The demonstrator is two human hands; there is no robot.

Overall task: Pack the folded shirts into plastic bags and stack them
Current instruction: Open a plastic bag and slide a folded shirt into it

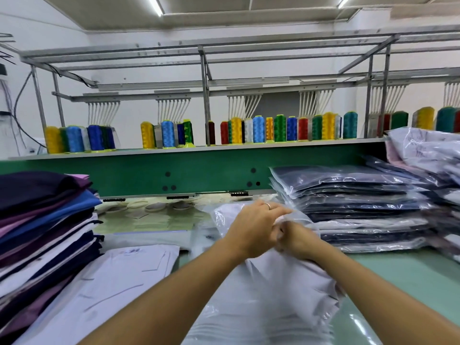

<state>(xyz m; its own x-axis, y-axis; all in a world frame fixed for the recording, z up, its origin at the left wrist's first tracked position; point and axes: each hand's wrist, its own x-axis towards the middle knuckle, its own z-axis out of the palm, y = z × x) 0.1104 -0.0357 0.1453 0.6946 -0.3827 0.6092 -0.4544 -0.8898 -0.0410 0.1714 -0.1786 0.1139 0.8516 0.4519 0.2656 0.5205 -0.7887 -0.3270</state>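
Coloured thread cones (pixel 258 129) along a shelf (pixel 129 151) above a green machine beam (pixel 199 170)

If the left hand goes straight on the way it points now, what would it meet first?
Past the plastic bag it holds, the left hand would probably meet the stack of bagged shirts first; depth is unclear.

Both forearms reach far to centre; left hand (pixel 254 230) overlaps right hand (pixel 297 239), whose curled fingers pinch the plastic bag (pixel 221 220).

The shirt (pixel 286 282) is white, its bag (pixel 220 219) clear, the bagged stack (pixel 361 195) mostly navy.
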